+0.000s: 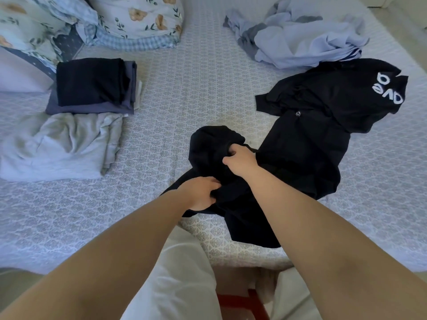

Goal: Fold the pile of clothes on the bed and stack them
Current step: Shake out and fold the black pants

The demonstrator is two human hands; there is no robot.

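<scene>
Both hands grip one black garment (231, 199): left hand (198, 192) nearer, right hand (240, 161) beyond.

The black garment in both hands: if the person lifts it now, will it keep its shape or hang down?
It will probably hang limp: the black garment lies bunched in soft folds where the left hand and right hand grip it. It seems light, since small grips gather it. Its far end may drag along the bed.
</scene>
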